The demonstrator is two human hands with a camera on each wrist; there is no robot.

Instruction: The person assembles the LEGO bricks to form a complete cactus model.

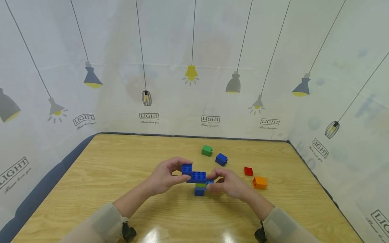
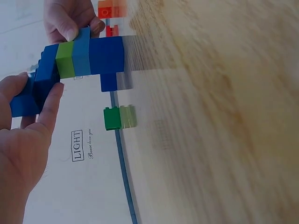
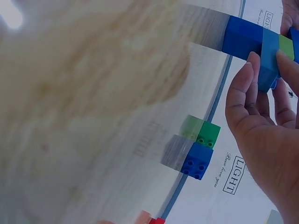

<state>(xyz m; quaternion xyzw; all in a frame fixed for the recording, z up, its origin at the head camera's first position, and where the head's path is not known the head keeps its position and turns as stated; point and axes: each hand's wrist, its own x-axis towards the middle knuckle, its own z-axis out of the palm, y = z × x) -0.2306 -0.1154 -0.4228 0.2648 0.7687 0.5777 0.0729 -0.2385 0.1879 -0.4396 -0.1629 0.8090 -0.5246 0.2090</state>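
"Where's the block stack (image 1: 199,179)?"

"Upright on the table (image 1: 121,155); the left hand (image 1: 166,175) pinches its top blue brick (image 1: 187,169), the right hand (image 1: 230,184) its light-blue brick (image 3: 269,52) (lime brick (image 2: 65,60) just above)."

"And around?"

"Green block (image 1: 207,151) farther back, orange block (image 1: 260,183) right."

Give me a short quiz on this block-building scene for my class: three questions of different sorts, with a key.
1. Multiple choice: What colour is the loose block farthest right in the head view? A) green B) orange C) red
2. True or false: The right hand pinches the light-blue block.
3. Fill in: Between the light-blue block and the dark-blue block above it sits the ____.

Key: 1. B; 2. True; 3. light-green block.
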